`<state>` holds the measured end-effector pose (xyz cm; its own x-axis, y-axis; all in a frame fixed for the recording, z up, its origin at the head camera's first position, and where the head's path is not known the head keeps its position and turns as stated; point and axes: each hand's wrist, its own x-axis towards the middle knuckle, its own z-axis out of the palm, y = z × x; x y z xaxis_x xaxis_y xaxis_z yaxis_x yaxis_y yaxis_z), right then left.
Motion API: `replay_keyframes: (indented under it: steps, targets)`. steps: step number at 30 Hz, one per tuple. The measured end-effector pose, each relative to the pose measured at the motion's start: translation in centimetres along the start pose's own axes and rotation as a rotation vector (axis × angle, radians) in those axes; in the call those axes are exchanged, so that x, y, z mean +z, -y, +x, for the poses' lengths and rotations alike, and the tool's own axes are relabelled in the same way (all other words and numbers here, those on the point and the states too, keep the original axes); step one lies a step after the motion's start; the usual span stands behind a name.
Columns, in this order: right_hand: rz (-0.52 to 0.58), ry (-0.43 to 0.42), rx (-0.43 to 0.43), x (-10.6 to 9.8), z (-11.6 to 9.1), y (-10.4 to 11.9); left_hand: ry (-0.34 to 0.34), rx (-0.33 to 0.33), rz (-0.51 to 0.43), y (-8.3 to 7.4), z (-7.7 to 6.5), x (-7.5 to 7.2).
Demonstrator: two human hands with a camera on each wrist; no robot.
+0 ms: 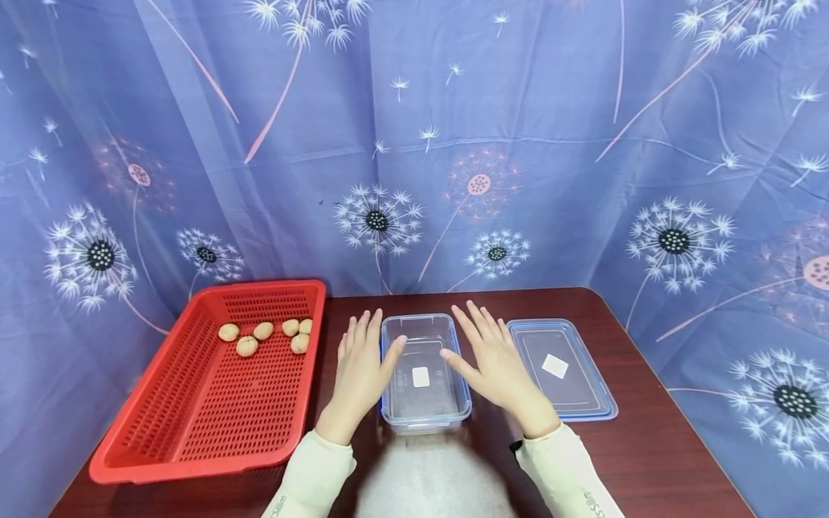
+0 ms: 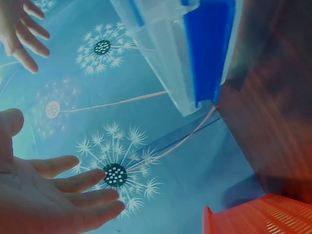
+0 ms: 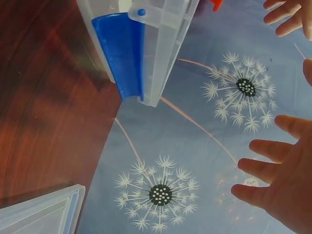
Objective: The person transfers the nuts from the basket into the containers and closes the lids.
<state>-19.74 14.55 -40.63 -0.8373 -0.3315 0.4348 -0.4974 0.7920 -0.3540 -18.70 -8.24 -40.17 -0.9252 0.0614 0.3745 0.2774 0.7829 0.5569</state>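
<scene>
A clear plastic food container (image 1: 424,396) with blue side clips stands on the table, without its lid, a white square label showing on it. To its left is my left hand (image 1: 363,363), fingers straight and holding nothing. On the other side my right hand (image 1: 492,363) is likewise spread, with nothing in it. Both wrist views show the fingers apart from the container's blue clip (image 2: 209,53). The clear lid (image 1: 563,374) with a blue seal lies flat, just right of my right hand. Several walnuts (image 1: 247,346) sit in a red basket (image 1: 214,467) at the left.
The dark reddish-brown table (image 1: 654,439) has a rounded far right corner. Blue curtains (image 1: 427,93) with dandelion prints hang behind it and at both sides. A pale grey patch (image 1: 434,475) shows at the front, below the container.
</scene>
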Motion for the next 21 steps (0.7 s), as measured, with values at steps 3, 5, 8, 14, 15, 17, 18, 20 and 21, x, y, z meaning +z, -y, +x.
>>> replay_keyframes:
  steps: [3, 5, 8, 14, 15, 17, 18, 20, 21]
  targets:
    - [0.014, -0.008, -0.012, -0.2, 0.1, 0.1, 0.014, -0.002, -0.065, -0.3, 0.1, -0.7]
    - [0.028, -0.001, -0.011, -0.3, 0.1, 0.2, 0.032, -0.005, -0.105, -0.5, 0.2, -1.2]
    - [0.060, 0.009, -0.006, -0.5, 0.1, 0.2, 0.066, -0.014, -0.167, -0.8, 0.2, -2.2]
    - [0.126, -0.005, -0.023, -1.0, 0.4, 0.0, 0.148, -0.040, -0.286, -1.8, 0.5, -4.4]
    - [0.136, -0.010, -0.030, -1.0, 0.4, -0.1, 0.162, -0.042, -0.309, -2.0, 0.6, -4.8]
    - [0.159, -0.021, -0.043, -1.1, 0.5, -0.3, 0.191, -0.051, -0.357, -2.2, 0.9, -5.6]
    - [0.170, -0.025, -0.047, -1.1, 0.5, -0.3, 0.204, -0.055, -0.384, -2.4, 1.1, -6.0]
    - [0.198, -0.029, -0.051, -1.1, 0.6, -0.5, 0.239, -0.062, -0.428, -2.5, 1.4, -7.0]
    - [0.215, -0.028, -0.050, -1.1, 0.6, -0.5, 0.255, -0.067, -0.446, -2.6, 1.6, -7.5]
